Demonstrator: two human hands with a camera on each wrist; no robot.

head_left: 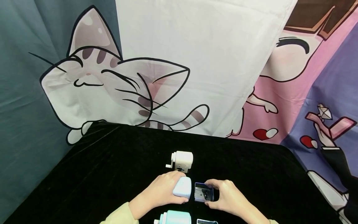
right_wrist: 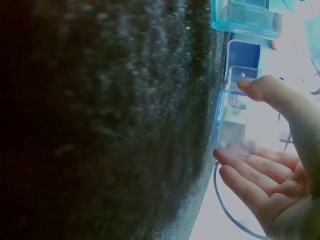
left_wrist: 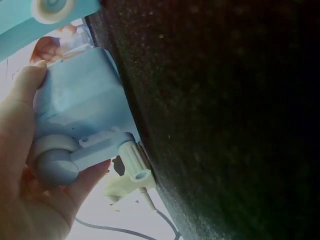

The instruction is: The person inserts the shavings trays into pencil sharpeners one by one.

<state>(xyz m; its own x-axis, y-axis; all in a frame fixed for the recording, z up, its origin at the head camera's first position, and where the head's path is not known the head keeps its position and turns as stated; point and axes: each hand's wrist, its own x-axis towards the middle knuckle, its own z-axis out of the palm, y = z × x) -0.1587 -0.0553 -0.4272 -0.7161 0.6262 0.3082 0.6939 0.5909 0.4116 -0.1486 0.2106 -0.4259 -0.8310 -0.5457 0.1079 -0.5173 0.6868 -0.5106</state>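
Both parts, blue sharpener body (head_left: 182, 187) gripped by the left hand (head_left: 163, 189), clear drawer (head_left: 202, 193) pinched by the right hand (head_left: 227, 197), should be squared up, well inside the black surface's (head_left: 117, 161) far edge.

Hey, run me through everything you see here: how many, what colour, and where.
blue sharpener: 1, light blue, in left hand
clear box: 1, transparent, in right hand
white sharpener: 1, white, beyond blue sharpener
teal sharpener: 1, teal, head view's bottom edge
second box: 1, see-through, right of teal sharpener
cable: at least 1, grey, wrist views
cloth: 1, black, tabletop
backdrop: count unclear, multicoloured, behind
sleeves: 2, pale yellow, forearms
hands: 2, bare, front centre
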